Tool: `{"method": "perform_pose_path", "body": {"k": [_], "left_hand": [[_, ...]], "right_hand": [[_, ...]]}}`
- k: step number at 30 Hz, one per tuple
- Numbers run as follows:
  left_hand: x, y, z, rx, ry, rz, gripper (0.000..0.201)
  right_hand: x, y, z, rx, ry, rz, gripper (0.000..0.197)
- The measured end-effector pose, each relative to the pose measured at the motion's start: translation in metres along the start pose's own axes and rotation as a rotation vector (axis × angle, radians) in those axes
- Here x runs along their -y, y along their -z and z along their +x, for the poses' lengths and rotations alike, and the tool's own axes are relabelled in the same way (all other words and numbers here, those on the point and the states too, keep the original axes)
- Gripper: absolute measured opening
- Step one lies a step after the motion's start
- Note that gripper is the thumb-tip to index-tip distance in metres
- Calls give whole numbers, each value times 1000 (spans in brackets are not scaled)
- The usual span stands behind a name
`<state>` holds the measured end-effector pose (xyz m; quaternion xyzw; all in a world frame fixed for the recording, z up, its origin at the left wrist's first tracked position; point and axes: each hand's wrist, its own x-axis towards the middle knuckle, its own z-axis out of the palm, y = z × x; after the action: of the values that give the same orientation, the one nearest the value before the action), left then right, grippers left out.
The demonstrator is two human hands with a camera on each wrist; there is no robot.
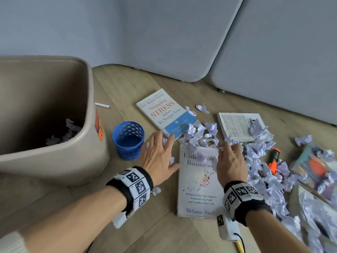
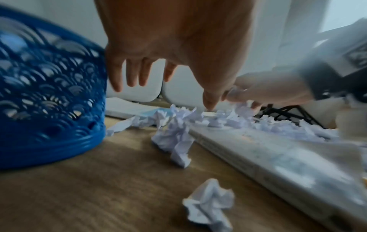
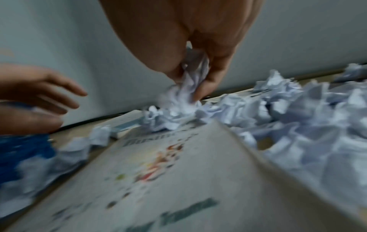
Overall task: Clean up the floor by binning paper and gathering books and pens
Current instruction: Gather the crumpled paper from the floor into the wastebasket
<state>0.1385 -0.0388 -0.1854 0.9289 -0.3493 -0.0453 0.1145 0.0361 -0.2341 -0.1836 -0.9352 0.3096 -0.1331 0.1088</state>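
Crumpled white paper scraps (image 1: 200,133) litter the wooden floor among the books. My left hand (image 1: 158,154) hovers with spread fingers (image 2: 117,78) between the blue pen cup (image 1: 128,140) and the white "Unfinished Business" book (image 1: 198,183); it holds nothing. My right hand (image 1: 230,161) is over that book's top edge, its fingers curled round a wad of crumpled paper (image 3: 186,87). The "Stopping Stress" book (image 1: 165,111) lies behind, and a puzzle book (image 1: 238,126) to the right. An orange highlighter (image 1: 274,160) lies among the scraps.
A beige bin (image 1: 91,99) with paper inside stands at the left. A white pen (image 1: 102,105) lies beside it. Grey upholstered panels (image 1: 182,42) close off the back. More books and scraps (image 1: 313,179) pile up at the right. Loose paper balls (image 2: 208,205) lie near my left wrist.
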Motion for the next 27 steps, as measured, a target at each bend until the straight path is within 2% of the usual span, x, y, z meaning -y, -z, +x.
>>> {"method": "perform_pose_path", "body": {"k": [1,3,5,6,8,10,11,14,16,17,20,22,25,27], "left_hand": [[4,-10,7,64,7,8,93],[10,-27,16,148,-35,41,94],[11,-40,19,169,-81,103,81],[10,-44,19,149,-102,116,69],[10,-53,19,60,-140,97,38],[9,-59,21,28,-160,67,20],[7,-58,24,14,-149,32,16],[1,-54,34,-72,-78,-169,24],[-12,-48,40,-147,-78,-327,22],[-20,-47,43,-163,-95,-320,25],[-44,-46,54,-64,-128,-187,61],[-56,-52,62,56,-122,-136,74],[-74,-59,66,215,-137,-51,60],[-79,-58,69,178,-118,-71,40]], "right_hand": [[-8,1,5,-2,-53,-51,20],[-24,-2,10,117,-165,-142,43],[-35,-11,12,293,-226,-214,67],[-38,-16,11,352,-233,-227,70],[-43,-27,7,401,-203,-226,64],[-46,-30,5,376,-160,-223,52],[-47,-31,4,352,-150,-205,46],[-51,-30,2,307,-155,-118,29],[-52,-27,0,299,-170,-84,23],[-53,-24,-2,308,-170,-74,21],[-60,-13,-9,418,-146,-42,19],[-65,-1,-16,484,-115,-26,18],[-70,17,-33,431,-101,-2,11],[-74,29,-43,377,-122,29,8]]}}
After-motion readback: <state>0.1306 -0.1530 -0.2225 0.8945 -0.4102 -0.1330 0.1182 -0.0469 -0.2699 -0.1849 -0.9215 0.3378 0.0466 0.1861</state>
